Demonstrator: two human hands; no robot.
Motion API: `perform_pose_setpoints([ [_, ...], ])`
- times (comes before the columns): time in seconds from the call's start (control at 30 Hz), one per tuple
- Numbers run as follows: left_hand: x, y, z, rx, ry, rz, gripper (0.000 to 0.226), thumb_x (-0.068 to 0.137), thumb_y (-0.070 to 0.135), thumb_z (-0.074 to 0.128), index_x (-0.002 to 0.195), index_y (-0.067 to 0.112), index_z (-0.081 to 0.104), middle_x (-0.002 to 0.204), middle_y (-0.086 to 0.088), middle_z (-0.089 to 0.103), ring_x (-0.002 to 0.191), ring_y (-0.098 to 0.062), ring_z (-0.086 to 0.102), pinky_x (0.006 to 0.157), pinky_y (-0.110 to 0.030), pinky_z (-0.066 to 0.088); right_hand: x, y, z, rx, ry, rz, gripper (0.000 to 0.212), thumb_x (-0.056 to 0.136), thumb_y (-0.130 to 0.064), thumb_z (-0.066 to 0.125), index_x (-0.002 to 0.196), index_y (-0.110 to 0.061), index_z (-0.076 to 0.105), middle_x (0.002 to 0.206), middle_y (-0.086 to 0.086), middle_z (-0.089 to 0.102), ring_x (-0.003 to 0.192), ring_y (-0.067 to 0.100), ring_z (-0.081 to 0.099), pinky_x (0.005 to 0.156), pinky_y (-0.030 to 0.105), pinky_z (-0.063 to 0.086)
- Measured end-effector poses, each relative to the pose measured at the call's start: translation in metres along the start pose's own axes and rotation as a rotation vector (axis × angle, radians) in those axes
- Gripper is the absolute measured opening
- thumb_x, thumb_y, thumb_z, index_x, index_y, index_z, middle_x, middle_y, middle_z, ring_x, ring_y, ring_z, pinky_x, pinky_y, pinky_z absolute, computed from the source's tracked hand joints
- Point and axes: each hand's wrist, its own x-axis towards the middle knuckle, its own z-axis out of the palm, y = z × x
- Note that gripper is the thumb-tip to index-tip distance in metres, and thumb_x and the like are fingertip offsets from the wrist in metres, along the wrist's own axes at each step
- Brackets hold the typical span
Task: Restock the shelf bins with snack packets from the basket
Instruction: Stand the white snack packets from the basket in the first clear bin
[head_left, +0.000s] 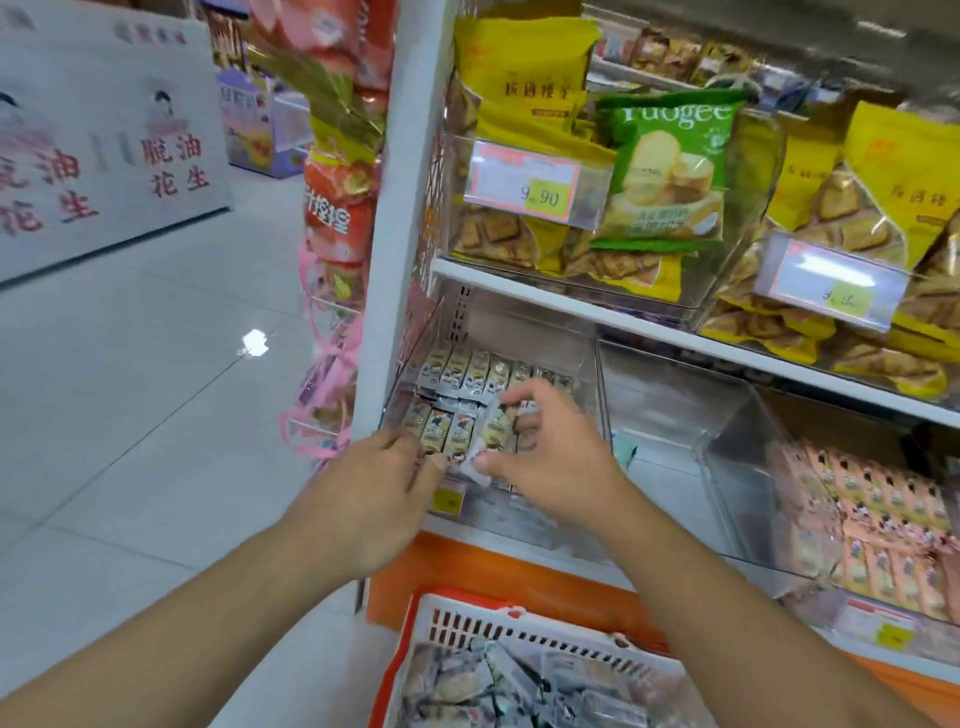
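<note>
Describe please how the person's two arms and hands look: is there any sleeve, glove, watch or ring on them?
Both forearms are bare up to the picture's lower edge; no sleeve shows. The left hand and the right hand wear no gloves. No watch, bracelet or ring is visible on either wrist or on the fingers that show, though motion blur softens fine detail.

Green snack bag (667, 166) ahead of you reads "Tuogee", first letter partly cut. Price tag (530, 184) on upper bin reads "9.90". White sign (104, 150) at your left reads "脆油花生" in red.
</note>
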Motion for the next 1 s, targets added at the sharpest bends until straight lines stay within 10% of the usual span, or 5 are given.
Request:
perform_pose_setpoints([
  [0.17,0.002,0.001,-0.004,-0.114,0.032,-0.138,0.052,0.101,0.069,0.022,0.122,0.030,0.048,0.123,0.003,0.052,0.112,-0.023,0.057,0.097,-0.048,0.049,0.068,-0.008,0.043,-0.147,-0.157,-0.018,0.052,0.080,-0.017,0.086,0.117,-0.025,0.051,0.109,-0.001,0.059,0.095,0.020,0.064,0.084,0.042,0.060],
  [0.3,0.006,-0.002,-0.007,-0.170,0.060,-0.150,0.051,0.100,0.068,0.021,0.118,0.029,0.048,0.118,0.001,0.053,0.106,-0.024,0.058,0.094,-0.049,0.051,0.084,-0.024,0.064,-0.051,-0.235,-0.034,0.014,0.107,-0.018,0.052,0.099,-0.007,0.058,0.074,0.007,0.059,0.057,0.019,0.057,0.043,0.019,0.045],
  [0.47,0.008,-0.006,-0.008,-0.155,0.072,-0.142,0.048,0.102,0.066,0.023,0.116,0.029,0.050,0.113,0.002,0.053,0.101,-0.021,0.058,0.091,-0.048,0.052,0.099,0.000,0.083,-0.318,-0.188,-0.174,0.048,0.094,-0.012,0.065,0.141,-0.011,0.055,0.134,0.011,0.059,0.125,0.030,0.058,0.104,0.037,0.050],
  [0.7,0.004,0.000,-0.011,-0.097,0.054,-0.017,0.036,0.109,0.048,0.031,0.125,0.025,0.054,0.118,0.000,0.055,0.110,-0.019,0.053,0.096,-0.044,0.050,0.075,0.003,0.067,-0.120,-0.179,-0.142,0.064,0.088,-0.010,0.072,0.147,-0.019,0.053,0.147,0.000,0.050,0.134,0.020,0.051,0.113,0.031,0.043],
  [1.0,-0.011,0.004,0.008,0.017,-0.051,0.151,0.027,0.104,0.043,0.047,0.104,0.023,0.065,0.095,0.004,0.065,0.089,-0.018,0.061,0.080,-0.037,0.052,-0.040,0.035,0.028,-0.022,0.059,-0.184,0.019,0.096,-0.020,0.071,0.110,-0.029,0.063,0.107,-0.012,0.059,0.090,0.004,0.058,0.073,0.019,0.048],
])
